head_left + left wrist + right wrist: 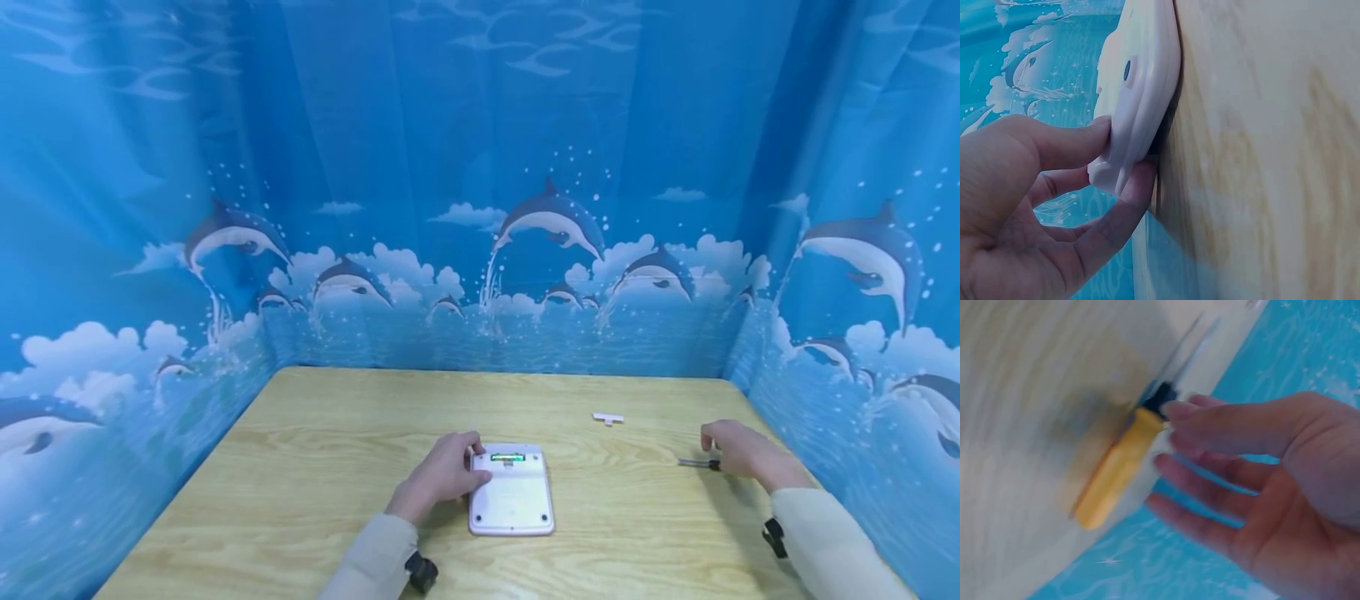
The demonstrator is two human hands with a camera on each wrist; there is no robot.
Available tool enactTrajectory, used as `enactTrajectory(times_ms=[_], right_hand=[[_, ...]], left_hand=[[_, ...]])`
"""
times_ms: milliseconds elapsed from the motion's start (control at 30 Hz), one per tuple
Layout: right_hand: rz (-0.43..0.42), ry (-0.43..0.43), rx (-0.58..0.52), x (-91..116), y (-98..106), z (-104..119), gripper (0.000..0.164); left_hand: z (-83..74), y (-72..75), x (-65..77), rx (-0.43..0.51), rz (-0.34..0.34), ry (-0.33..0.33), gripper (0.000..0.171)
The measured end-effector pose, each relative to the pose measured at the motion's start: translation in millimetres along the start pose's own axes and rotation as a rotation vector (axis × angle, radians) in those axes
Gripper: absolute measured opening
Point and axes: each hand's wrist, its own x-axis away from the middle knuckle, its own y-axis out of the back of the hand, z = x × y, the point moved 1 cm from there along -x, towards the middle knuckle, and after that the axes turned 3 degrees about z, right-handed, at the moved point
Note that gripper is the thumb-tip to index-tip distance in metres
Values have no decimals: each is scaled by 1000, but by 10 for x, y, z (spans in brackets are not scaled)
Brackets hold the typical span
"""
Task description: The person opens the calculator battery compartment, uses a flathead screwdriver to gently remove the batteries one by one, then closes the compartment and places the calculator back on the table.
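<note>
A white, flat calculator-like device lies with its back up on the table, round feet at its corners. Its battery compartment is uncovered and a green battery shows inside. My left hand pinches the device's left edge, thumb on the back and fingertips at the underside, as the left wrist view shows. Over at the right, my right hand is beside a screwdriver with a yellow handle and black collar. Its thumb and fingers are loosely spread near the collar, not wrapped round it. Whether a fingertip touches is hard to tell.
A small white T-shaped piece, apparently the battery cover, lies on the wooden table beyond and to the right of the device. Blue dolphin-print curtains enclose the table at the back and both sides.
</note>
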Motion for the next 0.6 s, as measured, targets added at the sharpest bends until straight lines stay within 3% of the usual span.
enactTrajectory(times_ms=[167,600], right_hand=[[-53,8,8,37,-48,-148,25],[-10,-4,-60,36,-103,-258,24]], left_hand=[[23,-10,-26,6,2,-1,25],[25,-35,-39,-1,-1,24,25]])
